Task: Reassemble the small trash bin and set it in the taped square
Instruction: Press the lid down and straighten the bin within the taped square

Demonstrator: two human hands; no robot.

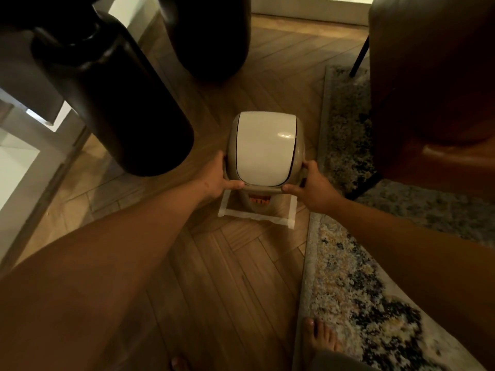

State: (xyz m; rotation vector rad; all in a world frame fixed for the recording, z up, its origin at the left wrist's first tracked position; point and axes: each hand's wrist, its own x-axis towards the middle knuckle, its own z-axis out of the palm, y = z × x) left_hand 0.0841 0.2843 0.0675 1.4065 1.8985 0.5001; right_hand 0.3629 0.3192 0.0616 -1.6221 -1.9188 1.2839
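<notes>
Here we are seeing one trash bin (263,153), one taped square (257,214) on the floor (227,263), two hands and two bare feet. The bin is hiding the square's far side, and its base is hard to make out. Our left hand (218,179) and right hand (314,187) are gripping the rim from either side, fingers (235,185) pressing against it over the square.

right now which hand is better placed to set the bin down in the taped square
Neither: the left hand and right hand grip opposite sides of the bin, already over the taped square.
</notes>
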